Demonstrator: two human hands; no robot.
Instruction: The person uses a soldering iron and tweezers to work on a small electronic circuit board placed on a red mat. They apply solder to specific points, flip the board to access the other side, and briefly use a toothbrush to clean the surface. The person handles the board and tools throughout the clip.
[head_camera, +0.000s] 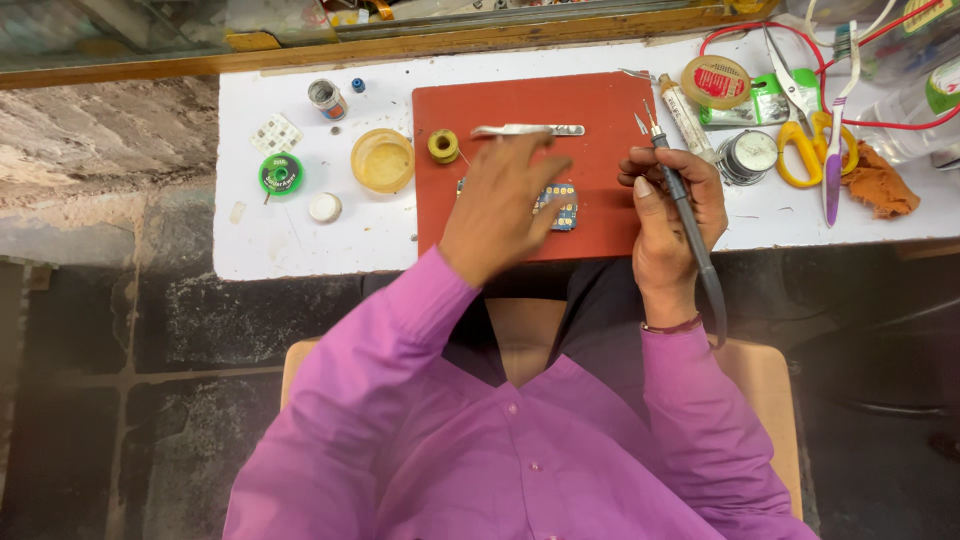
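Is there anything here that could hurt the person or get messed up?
The right hand holds a soldering iron whose tip points toward nearby tweezers and a tube; if hot, it might burn them. The left hand covers part of the small circuit board near that tip, so a finger could get touched.

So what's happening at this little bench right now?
A person in a purple shirt sits at a white table with a red mat on it. The right hand holds a soldering iron, tip pointing away over the mat. The left hand lies over a small circuit board, fingers near metal tweezers. A solder spool, a round yellow tin and yellow-handled scissors lie around.
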